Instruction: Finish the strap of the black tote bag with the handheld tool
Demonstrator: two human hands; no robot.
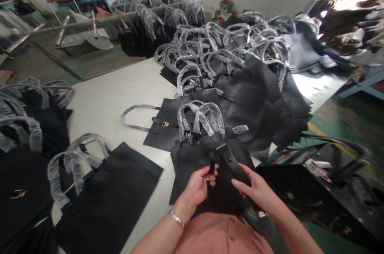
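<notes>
In front of me a black handbag [195, 162] lies on the table, its plastic-wrapped handles [201, 120] pointing away. My left hand [199, 184] pinches a narrow black strap with a gold clasp [209, 177] over the bag's near part. My right hand [255, 186] is wrapped round a long black handheld tool [230, 160] with a broad flat end and a round button; its exact kind is unclear. The tool's flat end is close to the strap, over the bag; I cannot tell whether it touches. Another bag [162, 122] with a gold clasp lies just beyond.
Black bags [249, 90] with wrapped handles are heaped at the table's far right. More bags [111, 194] lie on the left. The white tabletop [117, 98] shows between them. A black case-like thing [315, 190] stands right, below table level. Metal racks [69, 26] stand behind.
</notes>
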